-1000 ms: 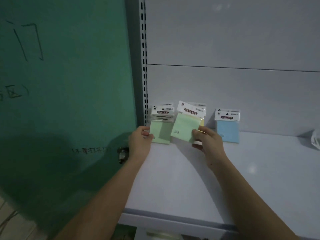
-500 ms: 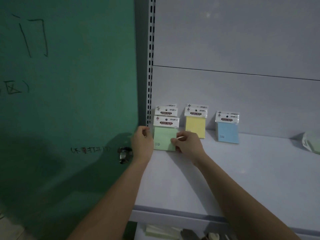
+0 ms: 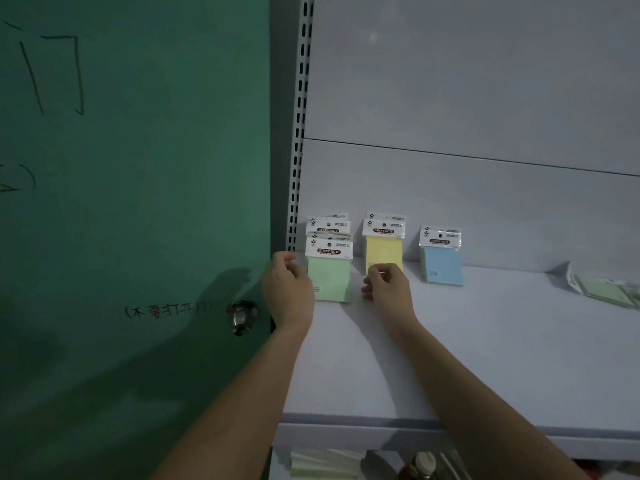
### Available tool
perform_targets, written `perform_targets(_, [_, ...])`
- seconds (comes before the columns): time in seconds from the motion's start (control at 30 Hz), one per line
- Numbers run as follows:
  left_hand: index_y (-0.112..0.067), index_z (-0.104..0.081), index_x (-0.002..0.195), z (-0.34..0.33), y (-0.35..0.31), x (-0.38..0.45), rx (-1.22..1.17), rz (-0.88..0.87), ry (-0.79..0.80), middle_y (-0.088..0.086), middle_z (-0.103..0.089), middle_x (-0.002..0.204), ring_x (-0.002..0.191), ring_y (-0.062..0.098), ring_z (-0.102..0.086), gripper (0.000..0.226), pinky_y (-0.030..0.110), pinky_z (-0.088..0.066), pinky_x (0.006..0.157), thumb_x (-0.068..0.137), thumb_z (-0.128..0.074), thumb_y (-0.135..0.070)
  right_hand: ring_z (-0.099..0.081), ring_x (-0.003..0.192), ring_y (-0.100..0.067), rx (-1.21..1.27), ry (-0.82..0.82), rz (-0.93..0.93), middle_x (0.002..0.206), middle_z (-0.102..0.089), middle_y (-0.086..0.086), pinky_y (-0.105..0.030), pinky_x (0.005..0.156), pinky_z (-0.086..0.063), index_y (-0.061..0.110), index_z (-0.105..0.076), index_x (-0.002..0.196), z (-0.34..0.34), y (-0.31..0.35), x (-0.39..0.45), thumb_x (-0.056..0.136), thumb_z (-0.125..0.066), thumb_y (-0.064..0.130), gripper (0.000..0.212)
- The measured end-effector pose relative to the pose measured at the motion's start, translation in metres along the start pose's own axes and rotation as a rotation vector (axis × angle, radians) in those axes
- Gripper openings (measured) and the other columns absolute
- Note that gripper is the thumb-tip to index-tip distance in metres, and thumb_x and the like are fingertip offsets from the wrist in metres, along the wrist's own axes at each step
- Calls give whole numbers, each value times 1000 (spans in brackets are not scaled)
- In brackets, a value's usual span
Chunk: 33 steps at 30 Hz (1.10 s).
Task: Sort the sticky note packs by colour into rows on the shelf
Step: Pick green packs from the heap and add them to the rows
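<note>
A row of green sticky note packs [image 3: 329, 278] stands upright at the far left of the white shelf [image 3: 485, 358], several deep. To its right stand yellow packs [image 3: 384, 251], then a single blue pack [image 3: 441, 266]. My left hand [image 3: 287, 289] sits against the left edge of the front green pack, its fingers loosely curled and holding nothing. My right hand [image 3: 388, 285] hovers just right of that pack, in front of the yellow packs, with curled fingers that hold nothing.
A clear bag with more green packs [image 3: 609, 289] lies at the shelf's right end. A green door with a metal knob [image 3: 242, 317] borders the shelf on the left. A slotted upright [image 3: 299, 133] runs up the shelf's left side. Items sit on the shelf below.
A green pack held by my right hand was set at the front of the green row. My right hand has since let go and drawn back to the right.
</note>
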<state>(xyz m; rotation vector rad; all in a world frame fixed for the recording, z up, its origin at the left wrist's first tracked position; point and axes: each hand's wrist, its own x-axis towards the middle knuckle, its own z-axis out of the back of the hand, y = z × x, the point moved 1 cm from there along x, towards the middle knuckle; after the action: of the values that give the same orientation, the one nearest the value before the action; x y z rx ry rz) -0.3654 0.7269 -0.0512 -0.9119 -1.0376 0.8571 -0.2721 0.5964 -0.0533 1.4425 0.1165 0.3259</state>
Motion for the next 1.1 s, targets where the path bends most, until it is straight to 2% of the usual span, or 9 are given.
perform_targets(0.07, [-15, -60, 102, 4, -4, -3, 90, -95, -9, 1, -63, 103, 97, 20, -53, 17, 36, -47, 80, 90, -50, -8, -59, 63, -18, 62, -13, -54, 87, -62, -12, -31, 67, -54, 7, -57, 97, 11, 2, -4, 96, -48, 14, 11])
perform_targets(0.13, [-17, -59, 106, 11, -10, -11, 207, -277, 28, -1, -61, 105, 98, 19, -51, 20, 33, -44, 81, 89, -51, -9, -61, 65, -20, 9, 30, -76, 88, -65, -12, -32, 66, -54, 7, -59, 100, 24, 5, -12, 97, -49, 17, 15])
perform_targets(0.2, [-19, -57, 112, 17, -17, -27, 339, -498, 125, -2, -60, 110, 101, 18, -50, 24, 30, -40, 83, 90, -51, -11, -63, 70, -23, -48, 102, -96, 92, -68, -14, -34, 67, -55, 7, -62, 101, 40, 10, -21, 97, -51, 20, 17])
perform_targets(0.27, [-22, -54, 119, 21, -26, -43, 432, -588, 250, -4, -57, 117, 108, 15, -49, 28, 29, -39, 88, 93, -48, -18, -64, 77, -24, -145, 173, -91, 97, -68, -13, -34, 69, -55, 8, -63, 103, 57, 20, -29, 98, -50, 23, 20])
perform_targets(0.47, [-24, -47, 135, 11, -72, -89, 659, -488, 559, 1, -53, 131, 118, 22, -46, 43, 40, -38, 95, 96, -37, -41, -59, 97, -20, -371, 219, 23, 110, -65, -6, -32, 80, -48, 11, -62, 112, 122, 56, -57, 100, -42, 29, 30])
perform_targets(0.57, [-24, -46, 136, 2, -99, -127, 713, -493, 608, 3, -51, 135, 123, 26, -44, 46, 42, -36, 97, 96, -35, -43, -58, 102, -25, -513, 210, 106, 114, -65, -10, -37, 87, -47, 4, -62, 111, 172, 65, -80, 100, -39, 32, 38])
perform_targets(0.67, [-26, -44, 139, -10, -133, -179, 699, -463, 666, 2, -47, 141, 129, 25, -39, 49, 43, -32, 102, 96, -33, -47, -56, 109, -20, -645, 173, 171, 124, -62, -4, -31, 85, -41, 10, -60, 122, 236, 61, -109, 101, -37, 36, 40])
perform_targets(0.83, [-29, -43, 140, -31, -184, -274, 673, -442, 774, 1, -46, 144, 131, 26, -39, 52, 42, -31, 103, 95, -30, -52, -56, 115, -17, -783, 133, 140, 133, -58, 2, -36, 97, -45, 24, -57, 128, 351, 38, -148, 97, -35, 51, 47])
perform_targets(1.1, [-31, -43, 140, -80, -233, -375, 634, -461, 909, -4, -46, 145, 131, 23, -42, 54, 42, -32, 105, 94, -30, -55, -51, 120, -21, -941, 67, 105, 137, -54, 1, -44, 98, -45, 28, -51, 133, 484, 20, -167, 94, -31, 57, 53])
